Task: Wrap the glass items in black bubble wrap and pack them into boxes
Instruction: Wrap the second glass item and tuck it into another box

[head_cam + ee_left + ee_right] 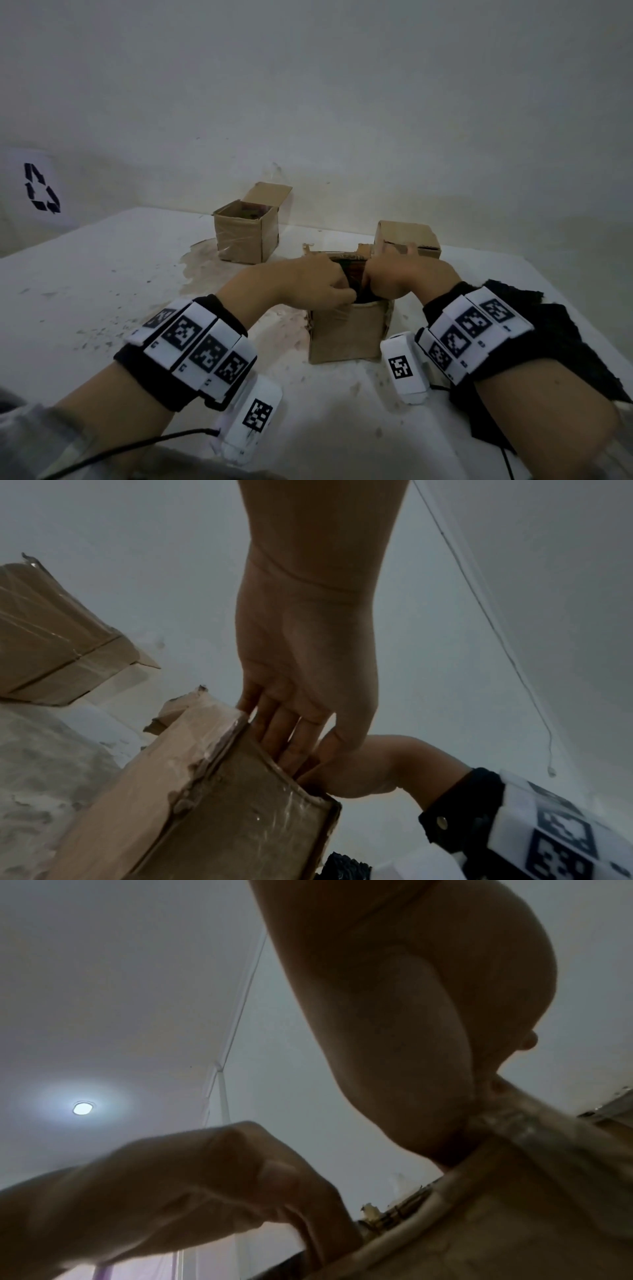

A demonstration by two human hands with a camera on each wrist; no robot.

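A small open cardboard box stands on the white table in front of me. A dark bundle of black bubble wrap sits in its mouth, between my two hands. My left hand grips the bundle from the left, its fingers reaching down inside the box wall with the tips hidden. My right hand holds the bundle from the right at the rim, also seen as right hand. In the right wrist view the right palm and left hand meet over the box.
An open box with something inside stands at the back by the wall, the same box in the left wrist view. A closed box sits behind the right hand. A loose sheet of black bubble wrap lies under my right forearm.
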